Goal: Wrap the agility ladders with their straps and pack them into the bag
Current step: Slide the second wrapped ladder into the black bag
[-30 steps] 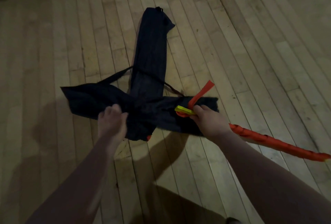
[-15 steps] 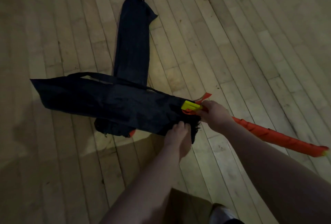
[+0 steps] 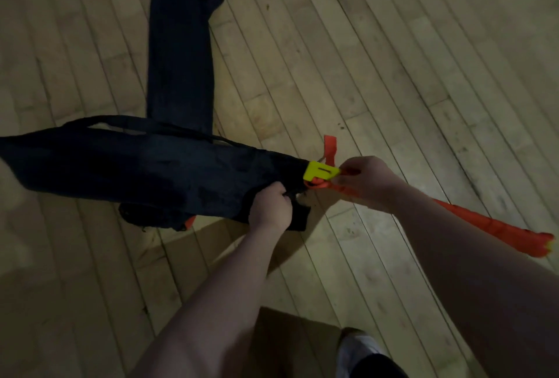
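I see two long dark bags on the wooden floor. The nearer bag lies across the scene from far left toward the middle, its open mouth on the right, and it crosses over the near end of the second bag, which stretches away toward the far side. A dark carry strap runs along the far edge of the nearer bag.

My left hand is clenched on the dark fabric at the mouth of the nearer bag, on its near lip. My right hand is closed around the wrapped agility ladder, an orange bundle that runs from the bag mouth out to the right and toward me, partly hidden under my right forearm. Its leading end, with a yellow rung showing, sits right at the mouth of the nearer bag; I cannot tell how far inside it reaches. A loose orange strap end sticks up on the far side of the yellow piece.

A bit of orange peeks out at the near end of the second bag, under the nearer bag; I cannot make out anything more of what is inside either bag.

At the near edge, a white shoe shows beneath my arms
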Available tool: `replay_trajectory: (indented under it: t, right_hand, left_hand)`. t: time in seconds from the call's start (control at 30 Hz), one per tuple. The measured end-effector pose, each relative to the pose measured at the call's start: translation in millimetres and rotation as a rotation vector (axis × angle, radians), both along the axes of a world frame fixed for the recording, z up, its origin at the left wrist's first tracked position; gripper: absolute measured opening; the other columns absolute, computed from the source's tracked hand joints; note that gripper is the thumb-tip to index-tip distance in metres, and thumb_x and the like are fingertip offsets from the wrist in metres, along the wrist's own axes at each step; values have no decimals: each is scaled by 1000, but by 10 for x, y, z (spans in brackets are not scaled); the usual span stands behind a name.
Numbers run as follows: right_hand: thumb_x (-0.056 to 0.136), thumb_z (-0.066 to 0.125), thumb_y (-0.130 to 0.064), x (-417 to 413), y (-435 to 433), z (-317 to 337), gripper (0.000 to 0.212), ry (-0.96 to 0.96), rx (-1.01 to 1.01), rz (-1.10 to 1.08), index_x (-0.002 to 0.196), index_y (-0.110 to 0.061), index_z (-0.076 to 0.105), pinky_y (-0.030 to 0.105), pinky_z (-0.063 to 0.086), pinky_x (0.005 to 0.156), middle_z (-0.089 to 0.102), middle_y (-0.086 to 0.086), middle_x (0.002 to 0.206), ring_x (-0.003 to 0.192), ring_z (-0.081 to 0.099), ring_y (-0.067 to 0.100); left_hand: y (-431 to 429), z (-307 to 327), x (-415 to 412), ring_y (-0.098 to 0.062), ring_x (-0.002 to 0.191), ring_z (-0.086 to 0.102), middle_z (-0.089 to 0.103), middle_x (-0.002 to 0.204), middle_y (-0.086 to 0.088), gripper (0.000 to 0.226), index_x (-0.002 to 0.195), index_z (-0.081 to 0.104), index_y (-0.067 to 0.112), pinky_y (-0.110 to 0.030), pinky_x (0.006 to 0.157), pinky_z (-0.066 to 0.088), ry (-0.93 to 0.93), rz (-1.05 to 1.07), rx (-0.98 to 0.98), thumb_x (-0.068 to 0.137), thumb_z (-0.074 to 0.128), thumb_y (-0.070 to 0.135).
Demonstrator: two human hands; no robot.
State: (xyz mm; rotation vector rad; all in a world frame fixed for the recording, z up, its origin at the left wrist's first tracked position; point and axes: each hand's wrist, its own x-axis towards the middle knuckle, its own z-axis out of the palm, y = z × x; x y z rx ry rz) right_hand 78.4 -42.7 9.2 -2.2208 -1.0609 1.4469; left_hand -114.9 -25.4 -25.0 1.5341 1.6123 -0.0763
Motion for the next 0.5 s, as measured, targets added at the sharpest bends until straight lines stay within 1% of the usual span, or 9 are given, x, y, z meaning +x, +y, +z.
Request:
replay_trajectory:
  t: [0.07, 0.1, 0.17, 0.23, 0.27, 0.37, 0.43, 0.47, 0.5]
  right_hand:
    - [80, 73, -23, 97, 42, 141, 17, 11, -99, 128, 93, -12, 71, 36, 55, 75, 69, 12, 91, 85, 65, 24]
    - [81, 72, -29, 146, 68, 208, 21, 15, -172, 222, 97, -14, 71, 34, 51, 77, 69, 11, 94, 86, 63, 22]
    - [81, 70, -34, 180, 96, 312, 29, 86, -296, 340, 103, -14, 69, 37, 48, 84, 69, 12, 102, 92, 62, 23]
    - [84, 68, -32, 142, 82, 346, 27, 168, -396, 378, 106, -16, 67, 36, 47, 83, 69, 8, 103, 94, 63, 21]
    - [84, 67, -31, 103, 69, 351, 24, 183, -434, 399, 105, -20, 66, 36, 48, 86, 68, 5, 104, 95, 63, 20]
    - [83, 68, -32, 1, 44, 280, 21, 174, -514, 459, 103, -30, 64, 46, 42, 101, 65, 2, 111, 106, 59, 24]
    - [82, 70, -32, -28, 43, 232, 20, 213, -559, 478, 101, -33, 65, 50, 38, 105, 64, 2, 116, 111, 57, 26]
    - [81, 70, -31, -39, 43, 211, 20, 245, -589, 475, 100, -32, 66, 51, 36, 107, 64, 3, 117, 112, 56, 26]
    - [81, 70, -29, -64, 50, 197, 20, 282, -620, 476, 101, -30, 66, 51, 35, 108, 63, 3, 119, 114, 55, 26]
  left_hand:
    - [3, 29, -47, -22, 95, 57, 62, 110, -7, 26, 113, 63, 11, -29, 78, 46, -166, 195, -156, 97, 44, 15]
    - [1, 46, -63, -22, 95, 58, 62, 110, -7, 26, 114, 63, 11, -30, 79, 48, -238, 280, -226, 97, 44, 14]
    - [-19, 80, -99, -22, 93, 58, 61, 107, -7, 24, 114, 60, 15, -32, 77, 49, -316, 374, -291, 97, 44, 13]
    - [-45, 104, -134, -23, 93, 57, 57, 106, -6, 14, 102, 54, 19, -36, 78, 52, -346, 389, -285, 96, 43, 11]
    - [-49, 132, -155, -23, 92, 56, 55, 103, -5, 15, 94, 51, 21, -39, 81, 53, -364, 392, -275, 96, 42, 10]
    - [-17, 195, -214, -22, 92, 54, 51, 95, 1, 28, 81, 50, 22, -43, 86, 53, -377, 422, -250, 94, 36, 2]
    - [28, 211, -241, -28, 91, 55, 54, 90, -4, 31, 75, 53, 17, -40, 80, 52, -382, 485, -282, 87, 37, -6]
    - [41, 231, -246, -30, 90, 56, 55, 89, -9, 28, 73, 54, 15, -40, 79, 51, -398, 524, -315, 85, 40, -6]
    - [50, 233, -270, -31, 90, 57, 56, 91, -11, 18, 76, 55, 13, -40, 80, 51, -402, 526, -330, 85, 46, -1]
